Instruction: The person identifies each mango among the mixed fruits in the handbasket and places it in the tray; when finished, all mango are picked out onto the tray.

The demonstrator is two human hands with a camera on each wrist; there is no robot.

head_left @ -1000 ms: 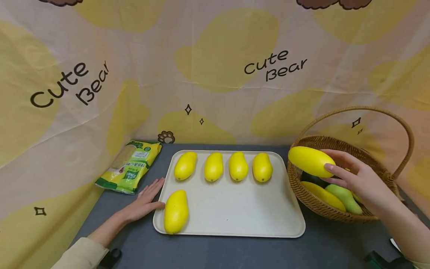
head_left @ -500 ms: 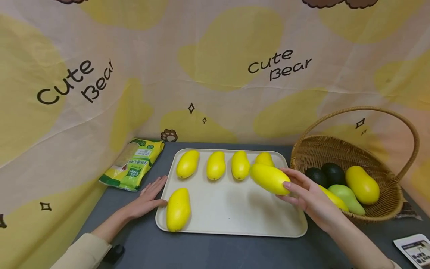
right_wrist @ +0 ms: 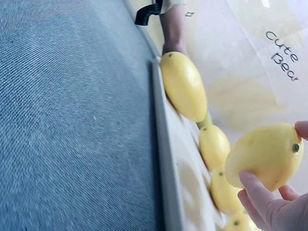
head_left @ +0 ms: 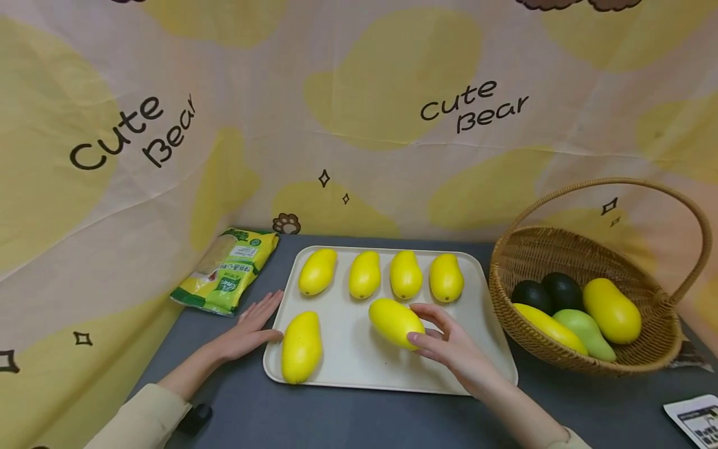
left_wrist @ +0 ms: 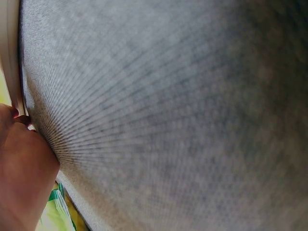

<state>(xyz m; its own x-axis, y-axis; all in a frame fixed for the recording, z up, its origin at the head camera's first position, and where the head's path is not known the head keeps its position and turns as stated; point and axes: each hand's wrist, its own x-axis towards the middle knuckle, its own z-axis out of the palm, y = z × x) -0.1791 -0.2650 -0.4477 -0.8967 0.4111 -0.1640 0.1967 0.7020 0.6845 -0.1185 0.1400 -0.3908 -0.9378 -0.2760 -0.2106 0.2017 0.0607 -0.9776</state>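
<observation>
My right hand [head_left: 457, 346] grips a yellow mango [head_left: 396, 323] by one end, above the middle of the white tray [head_left: 359, 374]. In the right wrist view the same mango [right_wrist: 264, 155] shows between thumb and fingers, raised over the tray's surface. Along the tray's back edge lie several mangoes [head_left: 365, 275] in a row. One more mango [head_left: 301, 347] lies at the front left corner. My left hand [head_left: 247, 330] rests flat with fingers spread on the grey table, against the tray's left rim; the left wrist view shows only part of it.
A wicker basket [head_left: 583, 360] with a tall handle stands right of the tray, holding dark round fruits [head_left: 563, 292], a green pear-shaped fruit [head_left: 583, 333] and yellow ones. A yellow-green packet [head_left: 227, 271] lies back left. A white card-like item [head_left: 694, 421] sits front right. Printed cloth hangs behind.
My right hand has carried the mango leftward from over the basket to above the tray's middle. The left hand has stayed by the tray's rim. The head view has shifted slightly.
</observation>
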